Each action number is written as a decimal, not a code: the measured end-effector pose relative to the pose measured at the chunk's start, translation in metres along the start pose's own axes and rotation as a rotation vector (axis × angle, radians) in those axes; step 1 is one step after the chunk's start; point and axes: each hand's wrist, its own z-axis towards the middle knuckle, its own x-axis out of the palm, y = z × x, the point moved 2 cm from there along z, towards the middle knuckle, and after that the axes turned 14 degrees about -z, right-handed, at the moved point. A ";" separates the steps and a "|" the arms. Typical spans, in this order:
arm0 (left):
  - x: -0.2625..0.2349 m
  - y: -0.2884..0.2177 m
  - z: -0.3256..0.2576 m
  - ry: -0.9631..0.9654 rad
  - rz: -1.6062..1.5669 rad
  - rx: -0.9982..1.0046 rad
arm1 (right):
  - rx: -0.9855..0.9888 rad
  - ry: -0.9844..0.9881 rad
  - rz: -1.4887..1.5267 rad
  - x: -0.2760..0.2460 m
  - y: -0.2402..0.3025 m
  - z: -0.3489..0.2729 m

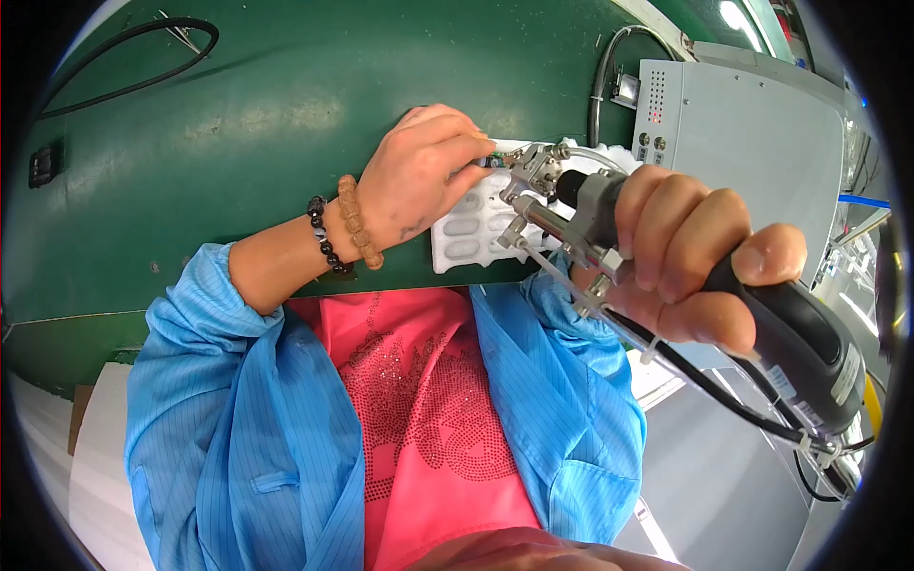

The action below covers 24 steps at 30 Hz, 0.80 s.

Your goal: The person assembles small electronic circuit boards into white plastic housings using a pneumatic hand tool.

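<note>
While my left hand [424, 171] pinches the small green part [492, 162], my right hand [700, 252] brings the tool [804, 333] to bear

Since the part sits at the far edge of the white tray [466, 226], between my left fingertips and the tool's metal head [535, 174], there is little room to work in; whether it rests on the tray or is lifted over it, I cannot tell; nor can I tell whether metal and part touch. My left thumb and fingers look closed on the part; my right fingers wrap the black handle firmly.

To do this well, I judge, the left pinch should be light but sure, fingertips tucked back from the metal; the right wrist should be loose, so that the head meets the part squarely; the black cable [705, 390] wants slack, lest it drag the tool off line. The tray's oval pockets lie close by my left hand, so a careless wrist could shove it along the green table [257, 171]; the grey box [752, 133] near the tool leaves limited elbow room.
</note>
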 end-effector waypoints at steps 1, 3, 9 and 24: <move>-0.002 0.000 0.000 0.000 0.001 -0.001 | 0.019 0.001 0.013 0.002 -0.001 0.002; -0.004 0.000 0.000 -0.003 -0.007 0.010 | 0.021 0.000 0.009 0.004 -0.001 0.003; 0.002 -0.003 0.007 0.027 -0.015 0.050 | -0.022 -0.021 0.007 -0.010 0.009 -0.006; -0.029 -0.032 0.038 0.078 0.013 -0.104 | -0.314 -0.318 0.110 -0.044 0.034 -0.048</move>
